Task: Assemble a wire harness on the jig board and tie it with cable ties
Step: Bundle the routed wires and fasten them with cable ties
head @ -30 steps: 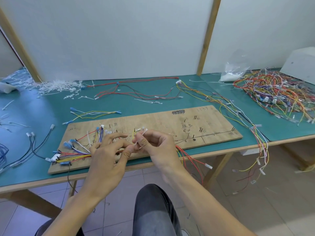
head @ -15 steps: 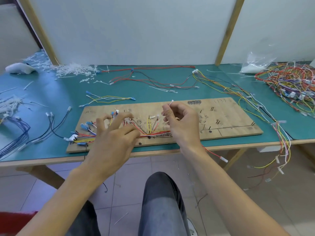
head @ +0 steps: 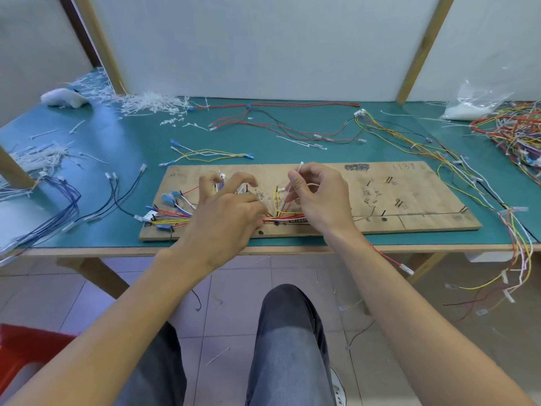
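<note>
Your left hand [head: 225, 212] lies with fingers spread and arched on the multicoloured wire bundle [head: 171, 220], pressing rather than gripping as far as shows. That bundle runs along the near edge of the flat plywood jig board [head: 409, 200], from nine o'clock towards the middle. Your right hand [head: 319, 197], at the board's centre, pinches a thin white plastic cable tie [head: 300, 167] between thumb and forefinger, its tip pointing to twelve o'clock. You look to be at the tying step. Next, pass the tie under the bundle, loop it round and feed the tail through its head, keeping the wires pressed together so none slips out
</note>
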Action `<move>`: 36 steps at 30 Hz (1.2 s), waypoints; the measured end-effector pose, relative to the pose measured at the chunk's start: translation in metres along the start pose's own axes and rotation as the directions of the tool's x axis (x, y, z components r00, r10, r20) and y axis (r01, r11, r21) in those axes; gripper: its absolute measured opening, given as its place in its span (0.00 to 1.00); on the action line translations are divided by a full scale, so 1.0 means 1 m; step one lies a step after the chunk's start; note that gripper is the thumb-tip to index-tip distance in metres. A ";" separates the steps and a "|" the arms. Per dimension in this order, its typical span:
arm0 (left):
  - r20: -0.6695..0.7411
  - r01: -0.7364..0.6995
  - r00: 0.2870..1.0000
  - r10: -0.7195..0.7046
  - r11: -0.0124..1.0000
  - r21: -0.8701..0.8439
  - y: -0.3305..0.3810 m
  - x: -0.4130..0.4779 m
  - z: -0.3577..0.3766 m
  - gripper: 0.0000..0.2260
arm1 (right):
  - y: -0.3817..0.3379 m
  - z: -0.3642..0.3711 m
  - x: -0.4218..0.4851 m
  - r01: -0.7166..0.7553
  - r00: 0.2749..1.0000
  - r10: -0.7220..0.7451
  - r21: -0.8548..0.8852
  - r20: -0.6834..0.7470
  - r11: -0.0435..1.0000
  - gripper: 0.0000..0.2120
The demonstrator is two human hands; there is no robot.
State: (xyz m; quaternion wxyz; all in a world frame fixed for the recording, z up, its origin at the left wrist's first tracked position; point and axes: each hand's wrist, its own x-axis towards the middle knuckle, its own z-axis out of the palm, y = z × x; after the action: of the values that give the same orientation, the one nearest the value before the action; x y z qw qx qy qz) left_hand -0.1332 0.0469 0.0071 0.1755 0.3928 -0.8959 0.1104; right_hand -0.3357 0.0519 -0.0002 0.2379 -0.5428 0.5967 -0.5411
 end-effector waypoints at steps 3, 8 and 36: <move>0.029 0.041 0.999 -0.040 0.998 -0.048 0.002 0.008 0.001 0.09 | -0.002 0.001 -0.001 -0.049 0.997 0.045 0.063 0.062 0.997 0.10; 0.096 0.020 0.995 -0.012 0.997 -0.079 0.002 0.016 0.006 0.12 | -0.004 0.000 -0.006 -0.018 0.997 0.013 0.057 0.079 0.998 0.10; 0.101 0.109 0.990 -0.095 0.984 -0.144 0.002 0.011 0.012 0.09 | 0.007 0.031 -0.017 0.178 0.970 -0.198 -0.145 -0.144 0.973 0.09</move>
State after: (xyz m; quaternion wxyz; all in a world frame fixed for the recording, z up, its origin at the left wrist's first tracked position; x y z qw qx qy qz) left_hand -0.1445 0.0373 0.0004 0.1676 0.4286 -0.8877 0.0155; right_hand -0.3060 0.0544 -0.0207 0.1016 -0.5670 0.5935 -0.5621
